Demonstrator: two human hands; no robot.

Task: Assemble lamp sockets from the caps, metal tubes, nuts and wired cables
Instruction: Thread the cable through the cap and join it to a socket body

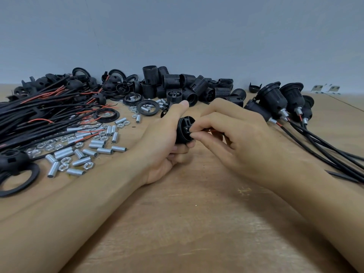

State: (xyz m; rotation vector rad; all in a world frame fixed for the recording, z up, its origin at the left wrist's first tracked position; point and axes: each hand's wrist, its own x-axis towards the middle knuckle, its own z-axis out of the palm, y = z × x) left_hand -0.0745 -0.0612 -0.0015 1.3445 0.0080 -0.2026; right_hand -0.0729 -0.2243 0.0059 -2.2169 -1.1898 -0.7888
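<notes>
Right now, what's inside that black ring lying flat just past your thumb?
A short metal tube lies inside the black ring, on the wooden table. The left hand covers the ring's near right edge, so anything there is hidden.

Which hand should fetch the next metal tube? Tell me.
Left. The metal tubes lie beside the left hand, though it grips the socket; the right hand pinches the wire.

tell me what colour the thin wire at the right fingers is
Red, seen in the head view.
</notes>
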